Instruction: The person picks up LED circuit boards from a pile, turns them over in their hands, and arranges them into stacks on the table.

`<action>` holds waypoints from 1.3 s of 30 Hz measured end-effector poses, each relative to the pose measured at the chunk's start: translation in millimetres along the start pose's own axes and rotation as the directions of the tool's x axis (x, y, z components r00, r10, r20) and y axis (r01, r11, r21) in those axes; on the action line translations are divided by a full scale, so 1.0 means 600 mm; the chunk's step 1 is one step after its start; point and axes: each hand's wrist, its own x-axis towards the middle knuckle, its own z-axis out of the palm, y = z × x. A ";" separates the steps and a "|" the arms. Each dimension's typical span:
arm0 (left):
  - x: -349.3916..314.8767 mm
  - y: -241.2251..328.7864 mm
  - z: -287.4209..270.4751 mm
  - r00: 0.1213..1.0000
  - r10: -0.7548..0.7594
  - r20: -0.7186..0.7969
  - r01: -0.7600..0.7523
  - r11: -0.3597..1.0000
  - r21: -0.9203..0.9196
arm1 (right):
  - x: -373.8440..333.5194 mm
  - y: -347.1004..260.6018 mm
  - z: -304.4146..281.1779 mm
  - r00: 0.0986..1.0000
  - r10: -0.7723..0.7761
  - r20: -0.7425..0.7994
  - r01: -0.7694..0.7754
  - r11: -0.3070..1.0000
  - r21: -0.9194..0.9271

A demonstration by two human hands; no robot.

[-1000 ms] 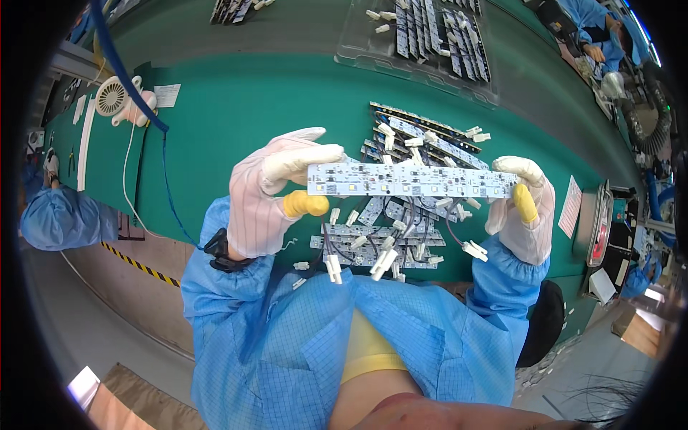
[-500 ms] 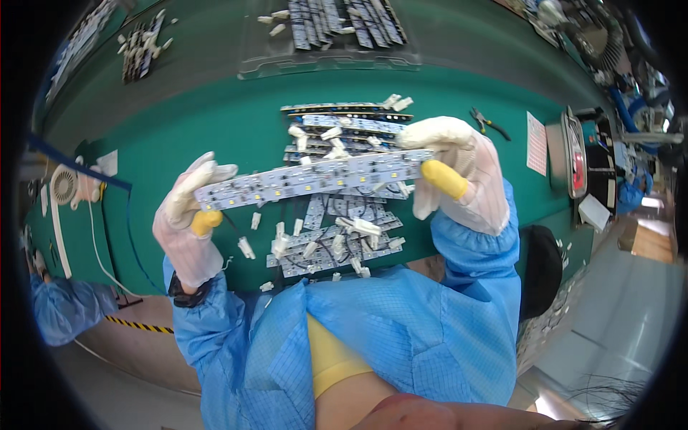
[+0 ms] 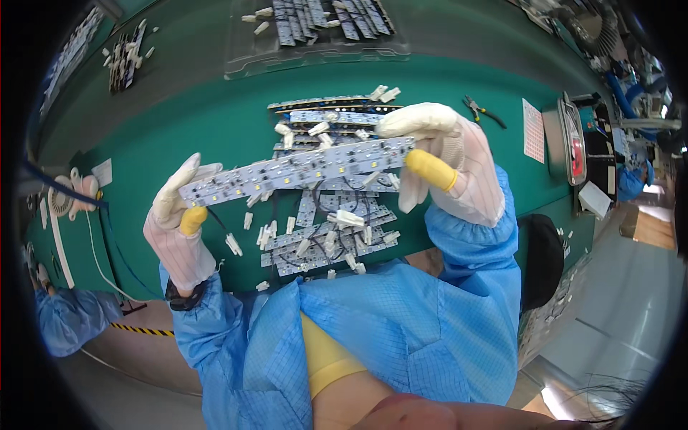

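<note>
A long white LED circuit board is held up between my two gloved hands, its left end a little lower than its right. My left hand pinches the left end, a yellow cot on the thumb. At the right end my right hand grips with its yellow-covered thumb in front and fingers behind. A dark wire with a white connector hangs below the board's left end. Beneath it lie a nearer pile of LED boards with wires and white connectors, and a farther stack of boards, partly hidden.
A clear plastic tray of boards stands at the back. Right of the stack lie pliers and a pink-patterned sheet. A small white fan is at the left, and a co-worker's blue sleeve shows lower left.
The board and both hands have shifted slightly left and up in the picture, as has most of the scene. The wire with its connector now shows hanging more plainly from the board's left end.
</note>
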 end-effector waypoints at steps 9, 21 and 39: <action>-0.011 0.026 0.007 0.999 0.021 0.030 -0.018 0.993 -0.119 | 0.020 0.045 -0.022 0.990 -0.137 -0.031 0.138 0.990 0.023; 0.000 0.021 0.000 0.994 0.069 0.082 -0.073 0.996 0.053 | 0.033 0.064 -0.015 0.924 -0.365 -0.116 0.337 0.918 -0.208; 0.000 0.017 0.013 0.997 0.065 0.035 -0.061 0.993 -0.096 | 0.021 0.059 -0.021 0.984 -0.142 -0.107 0.134 0.988 -0.076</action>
